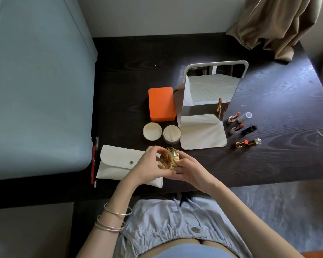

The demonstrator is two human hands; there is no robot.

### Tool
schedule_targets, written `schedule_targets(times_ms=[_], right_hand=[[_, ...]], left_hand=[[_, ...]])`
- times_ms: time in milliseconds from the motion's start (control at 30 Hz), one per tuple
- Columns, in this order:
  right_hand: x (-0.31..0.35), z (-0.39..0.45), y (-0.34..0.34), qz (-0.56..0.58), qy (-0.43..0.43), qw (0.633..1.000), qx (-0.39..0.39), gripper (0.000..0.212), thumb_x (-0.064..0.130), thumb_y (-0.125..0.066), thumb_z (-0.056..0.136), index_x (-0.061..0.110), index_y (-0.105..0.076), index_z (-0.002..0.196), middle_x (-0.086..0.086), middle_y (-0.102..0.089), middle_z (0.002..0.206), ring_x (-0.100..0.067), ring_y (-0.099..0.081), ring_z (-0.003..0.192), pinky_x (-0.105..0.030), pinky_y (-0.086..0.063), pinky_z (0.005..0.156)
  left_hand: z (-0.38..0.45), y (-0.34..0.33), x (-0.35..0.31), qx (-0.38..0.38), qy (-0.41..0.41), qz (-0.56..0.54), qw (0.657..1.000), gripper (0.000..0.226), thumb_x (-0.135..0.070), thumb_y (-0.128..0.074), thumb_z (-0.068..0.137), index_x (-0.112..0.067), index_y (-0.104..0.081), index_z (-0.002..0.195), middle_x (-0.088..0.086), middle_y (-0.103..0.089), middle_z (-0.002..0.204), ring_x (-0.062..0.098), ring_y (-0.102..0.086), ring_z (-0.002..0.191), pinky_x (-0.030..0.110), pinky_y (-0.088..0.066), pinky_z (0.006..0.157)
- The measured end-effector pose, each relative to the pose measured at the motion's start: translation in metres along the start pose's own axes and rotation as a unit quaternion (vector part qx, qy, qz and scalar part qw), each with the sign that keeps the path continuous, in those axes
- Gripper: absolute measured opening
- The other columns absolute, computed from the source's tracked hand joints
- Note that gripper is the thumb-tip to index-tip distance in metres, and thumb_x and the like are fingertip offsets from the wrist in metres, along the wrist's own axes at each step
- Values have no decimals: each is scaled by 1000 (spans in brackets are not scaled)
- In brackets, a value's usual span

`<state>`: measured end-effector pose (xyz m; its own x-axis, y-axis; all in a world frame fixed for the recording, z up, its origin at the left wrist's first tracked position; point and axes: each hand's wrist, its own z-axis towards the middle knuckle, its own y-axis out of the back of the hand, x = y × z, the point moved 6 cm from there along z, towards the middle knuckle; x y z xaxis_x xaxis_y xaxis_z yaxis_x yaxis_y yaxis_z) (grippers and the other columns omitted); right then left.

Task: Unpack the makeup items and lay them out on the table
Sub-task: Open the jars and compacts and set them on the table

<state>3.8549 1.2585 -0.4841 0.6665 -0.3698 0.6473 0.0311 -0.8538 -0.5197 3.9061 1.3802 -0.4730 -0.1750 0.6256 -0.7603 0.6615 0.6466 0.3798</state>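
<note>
Gold compact (169, 158) gripped between both hands, tilted, above dark table (268, 164), just in front of standing mirror (211, 94). Left hand (147, 164) curled round its left rim; right hand (189, 171) cupping its right edge. White pouch (117, 164) lying left of mirror, under left hand. Three opened lipsticks (239, 127) with caps lined up right of mirror.
</note>
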Motion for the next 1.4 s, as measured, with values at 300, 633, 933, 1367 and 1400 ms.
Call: schedule_targets(times_ms=[300,633,933,1367,1400], right_hand=[[4,-4,8,-113,34,992,-54,48,2,-54,85,31,-49,123,-5,-68,107,-20,-68,101,-36,-55,87],[4,-5,21,-193,33,978,-71,57,30,-64,66,35,-49,121,-11,-68,109,-18,-68,97,-32,-56,80],[9,-14,32,-170,40,981,-85,59,33,-70,63,25,-54,119,-15,-72,99,-22,-70,89,-31,-54,73],[-9,-13,33,-138,-14,989,-56,53,5,-54,73,20,-49,124,-15,-70,99,-23,-70,89,-32,-58,78],[-10,-13,34,-140,-14,988,-59,55,6,-54,73,19,-49,126,-15,-70,100,-24,-70,89,-33,-58,79]], left_hand=[[-1,-9,-11,32,-30,-22,999,64,-32,-75,75,-48,-40,127,-2,-46,119,6,-55,98,19,-48,80],[1,-17,-12,37,-38,-95,994,56,-18,-78,73,-35,-51,119,-12,-58,112,-7,-50,111,8,-47,78],[3,-27,-21,28,-50,-92,994,57,-18,-80,71,-32,-51,118,-9,-60,107,-13,-49,104,4,-46,78],[1,-34,-14,69,4,-54,996,54,-33,-79,67,-43,-49,110,-16,-57,102,6,-56,105,36,-52,91],[1,-35,-14,73,5,-56,996,53,-30,-79,70,-41,-49,112,-15,-57,103,7,-56,105,35,-53,90]])
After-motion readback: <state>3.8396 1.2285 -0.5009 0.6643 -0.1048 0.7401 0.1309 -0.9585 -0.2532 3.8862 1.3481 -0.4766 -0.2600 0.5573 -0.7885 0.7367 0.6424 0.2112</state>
